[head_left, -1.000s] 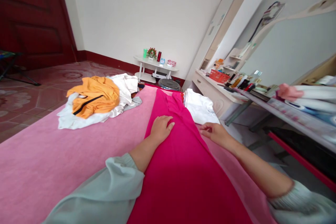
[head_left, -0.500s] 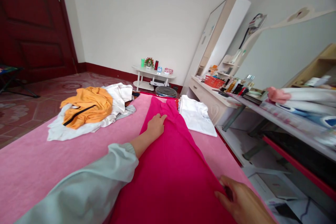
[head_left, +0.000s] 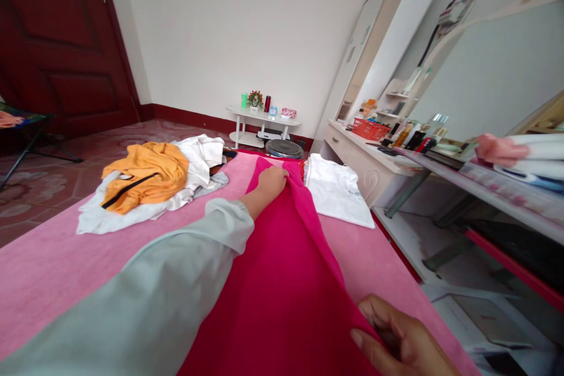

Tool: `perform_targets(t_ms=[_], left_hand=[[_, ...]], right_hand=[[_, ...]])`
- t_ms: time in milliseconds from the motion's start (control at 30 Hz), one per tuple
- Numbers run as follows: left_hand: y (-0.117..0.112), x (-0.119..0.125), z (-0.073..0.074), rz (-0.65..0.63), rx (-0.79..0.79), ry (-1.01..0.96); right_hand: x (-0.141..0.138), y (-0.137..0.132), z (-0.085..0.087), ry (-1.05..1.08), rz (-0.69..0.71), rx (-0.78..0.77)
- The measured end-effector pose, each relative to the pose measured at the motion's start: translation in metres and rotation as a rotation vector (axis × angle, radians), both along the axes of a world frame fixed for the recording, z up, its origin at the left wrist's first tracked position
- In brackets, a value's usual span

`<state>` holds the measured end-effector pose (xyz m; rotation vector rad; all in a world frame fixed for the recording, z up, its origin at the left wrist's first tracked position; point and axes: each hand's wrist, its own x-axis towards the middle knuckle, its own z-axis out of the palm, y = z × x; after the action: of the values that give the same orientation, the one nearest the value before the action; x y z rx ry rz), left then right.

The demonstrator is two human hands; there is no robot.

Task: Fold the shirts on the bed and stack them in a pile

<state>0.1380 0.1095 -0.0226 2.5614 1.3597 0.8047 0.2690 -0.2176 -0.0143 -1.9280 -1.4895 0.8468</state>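
A long magenta garment [head_left: 282,282] lies lengthwise on a pink bedspread [head_left: 66,270]. My left hand [head_left: 272,180] is stretched out to the garment's far end and its fingers are closed on the cloth there. My right hand [head_left: 399,343] is near me at the bottom edge of the view, pinching the garment's right edge, which is lifted into a ridge between both hands. A light green sleeve covers my left arm.
A heap of white and orange clothes [head_left: 147,176] sits on the bed's far left. A folded white shirt [head_left: 337,191] lies to the garment's right. A dressing table with bottles [head_left: 396,147] stands at the right, a small white table [head_left: 264,120] by the far wall, a dark red door [head_left: 66,41] at left.
My left hand slid further away along the garment to its far end and closed on it. My right hand pulled back toward me and took hold of the near right edge.
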Motion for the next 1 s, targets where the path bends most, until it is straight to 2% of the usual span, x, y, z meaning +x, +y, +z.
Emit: perform_targets(t_ms=[133,233,300,367,433,533,600,667,733,867,933,1000], left_hand=[[0.021,-0.006,0.018,0.009,0.015,-0.114],[0.03,-0.014,0.017,0.003,-0.009,-0.174],[0.032,-0.022,0.008,0.003,-0.042,-0.204],[0.03,-0.029,-0.007,0.016,-0.084,-0.237],[0.027,-0.035,-0.024,0.043,-0.133,-0.275],[0.021,-0.038,-0.046,0.08,-0.194,-0.336],[0.017,-0.037,-0.056,0.09,-0.21,-0.374],[0.013,-0.035,-0.062,0.098,-0.208,-0.398],[0.009,-0.034,-0.064,0.093,-0.194,-0.403],[-0.002,-0.034,-0.063,0.038,-0.163,-0.366],[-0.007,-0.035,-0.061,0.011,-0.131,-0.309],[-0.01,-0.036,-0.06,-0.007,-0.095,-0.243]], right_hand=[[-0.03,0.012,0.004,0.193,0.108,-0.067],[-0.052,0.022,-0.013,0.321,0.25,-0.187],[-0.064,0.03,-0.031,0.364,0.349,-0.282],[-0.073,0.037,-0.047,0.335,0.462,-0.308],[-0.077,0.044,-0.054,0.298,0.566,-0.307],[-0.075,0.057,-0.041,0.291,0.58,-0.315],[-0.068,0.076,-0.024,0.191,0.498,-0.196],[-0.055,0.107,-0.008,0.023,0.383,0.026],[-0.038,0.152,0.001,-0.062,0.275,0.192],[-0.011,0.255,0.005,-0.17,0.085,0.443],[-0.01,0.301,0.004,-0.195,0.057,0.505],[-0.016,0.338,0.0,-0.207,0.073,0.489]])
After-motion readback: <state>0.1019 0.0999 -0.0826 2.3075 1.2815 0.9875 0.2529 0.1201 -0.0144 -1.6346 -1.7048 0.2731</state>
